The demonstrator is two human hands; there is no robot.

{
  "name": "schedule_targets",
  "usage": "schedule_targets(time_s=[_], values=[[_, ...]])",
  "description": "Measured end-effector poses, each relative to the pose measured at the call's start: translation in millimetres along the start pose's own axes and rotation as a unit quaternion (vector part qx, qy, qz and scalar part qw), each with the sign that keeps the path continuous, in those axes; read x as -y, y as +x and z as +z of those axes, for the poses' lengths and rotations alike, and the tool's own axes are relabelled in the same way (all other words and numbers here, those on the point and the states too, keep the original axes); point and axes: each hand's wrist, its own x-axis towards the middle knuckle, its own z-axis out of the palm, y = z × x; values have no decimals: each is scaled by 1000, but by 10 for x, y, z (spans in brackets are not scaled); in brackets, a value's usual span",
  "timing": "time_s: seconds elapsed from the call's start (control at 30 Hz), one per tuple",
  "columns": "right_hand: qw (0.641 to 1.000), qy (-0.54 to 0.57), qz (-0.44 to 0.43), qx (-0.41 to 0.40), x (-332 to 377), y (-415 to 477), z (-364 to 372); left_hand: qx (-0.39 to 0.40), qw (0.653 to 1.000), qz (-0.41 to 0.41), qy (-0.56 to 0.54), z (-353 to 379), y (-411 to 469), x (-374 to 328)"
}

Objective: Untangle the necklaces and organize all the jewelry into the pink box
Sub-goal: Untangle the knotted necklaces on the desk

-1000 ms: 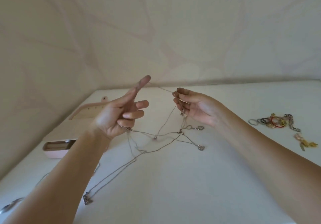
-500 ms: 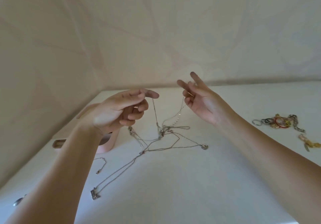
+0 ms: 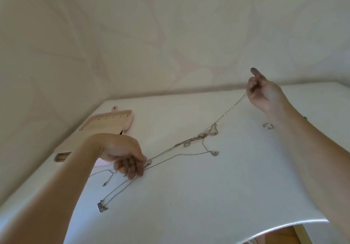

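Several thin silver necklaces are knotted together above the white table. My left hand is low near the table and pinches chains at their near end. My right hand is raised at the far right and pinches one chain, which runs taut down to the knot. A round pendant lies on the table below the knot. Another pendant lies near the front. The open pink box stands at the back left, partly hidden by my left arm.
A silver ring lies on the table beside my right wrist. A loose chain end with a clasp lies left of my left hand. A patterned wall rises behind the table. The table's front edge curves at the lower right.
My hands have pulled far apart: the left dropped down toward the table, the right rose and moved right. The tangle is now stretched into a long line between them.
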Motion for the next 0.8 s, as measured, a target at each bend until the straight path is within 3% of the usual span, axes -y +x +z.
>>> schedule_targets(time_s=[0.2,0.4,0.43,0.5,0.53,0.57,0.67,0.73,0.8], values=[[987,-151,-53,-3,277,21,-66,-79,984,-94,130,-58,-58,-53],[962,-267,-49,9,311,-37,46,-209,957,-107,171,-94,-94,-257],[953,-298,-46,20,288,-64,109,-246,944,-107,194,-69,-71,-313],[937,-345,-46,41,258,-113,244,-361,880,-84,298,36,32,-461],[929,-363,-49,48,254,-130,304,-416,847,-37,328,157,113,-544],[922,-380,-52,53,257,-141,359,-446,838,25,312,335,193,-623],[907,-413,-67,55,318,-175,486,-361,885,150,254,978,369,-781],[900,-426,-79,47,386,-214,539,-314,901,107,279,1097,555,-739],[891,-445,-84,37,450,-268,568,-336,906,64,250,858,784,-648]])
